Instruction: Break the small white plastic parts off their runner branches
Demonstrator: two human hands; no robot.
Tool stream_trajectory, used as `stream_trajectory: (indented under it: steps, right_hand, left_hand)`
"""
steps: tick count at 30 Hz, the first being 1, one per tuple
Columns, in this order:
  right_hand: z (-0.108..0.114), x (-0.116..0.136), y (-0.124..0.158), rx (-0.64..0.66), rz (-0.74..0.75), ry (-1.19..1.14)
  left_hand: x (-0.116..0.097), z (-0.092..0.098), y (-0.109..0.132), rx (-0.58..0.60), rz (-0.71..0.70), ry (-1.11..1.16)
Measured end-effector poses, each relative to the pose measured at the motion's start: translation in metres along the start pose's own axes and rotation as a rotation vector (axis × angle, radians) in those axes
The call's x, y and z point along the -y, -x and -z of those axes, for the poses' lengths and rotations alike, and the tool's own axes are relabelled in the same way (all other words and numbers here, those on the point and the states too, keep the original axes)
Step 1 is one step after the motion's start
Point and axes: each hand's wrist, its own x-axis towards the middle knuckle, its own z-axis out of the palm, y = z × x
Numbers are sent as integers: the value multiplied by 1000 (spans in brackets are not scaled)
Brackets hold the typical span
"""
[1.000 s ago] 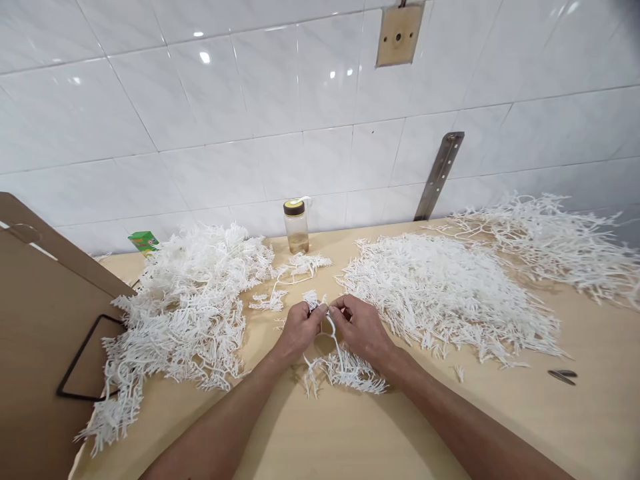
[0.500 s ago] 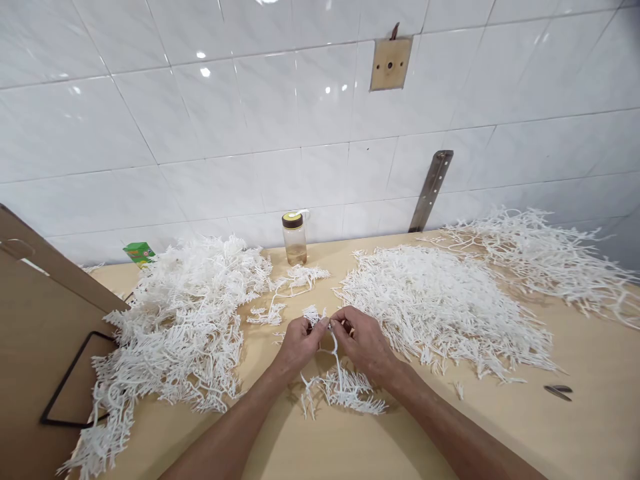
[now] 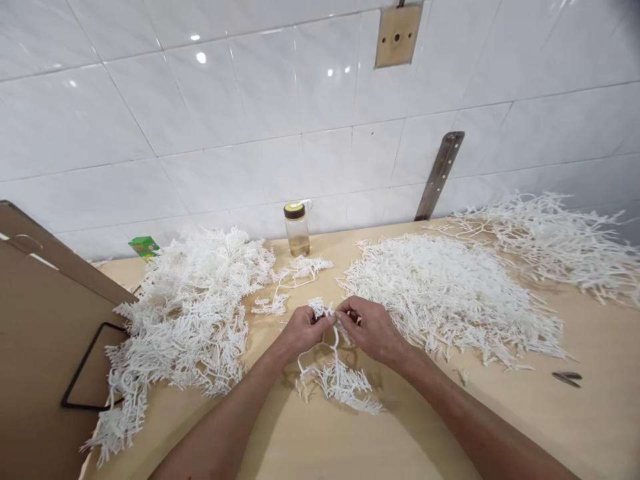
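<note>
A white artificial branch (image 3: pixel 345 380) with fine feathery twigs hangs down from my hands over the table. Its upper end is pinched between the thumb and fingers of my left hand (image 3: pixel 306 331). Close beside it, the fingertips of my right hand (image 3: pixel 369 327) are pressed together on the same end of the branch, and a small white tuft (image 3: pixel 317 306) shows just above the left fingers. The fingers partly hide the exact spot where both hands meet. Behind them lies a loose white sprig (image 3: pixel 300 270) on the table.
Feathery white pieces form a heap (image 3: pixel 195 320) on the left and another pile (image 3: pixel 450 293) on the right, with bare stems (image 3: pixel 560 240) farther right. A bottle (image 3: pixel 298 230) stands by the wall. Small snips (image 3: pixel 567 379), a cardboard box (image 3: pixel 45 347) and a green carton (image 3: pixel 145 247) flank the work area.
The view has shifted slightly. Both hands stay together at the branch's end, with small finger movements; the hanging twigs have swung a little.
</note>
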Motion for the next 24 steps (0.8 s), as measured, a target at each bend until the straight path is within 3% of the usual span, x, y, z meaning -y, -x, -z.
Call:
stream_trajectory:
  steps: [6,10,14,24]
  right_hand:
    - [-1,1,-1,-51,19,13]
    - [2,-1,-1,9,37,26]
    - [6,-2,-2,59,55,47]
    - [6,5,-2,50,-49,-73]
  left_hand:
    - [2,-1,0,38,-57,51]
    - [-1,-4,2,-27,-17,97]
    - [-6,-7,6,-21,8,176]
    - [-3,-9,10,-126,-4,54]
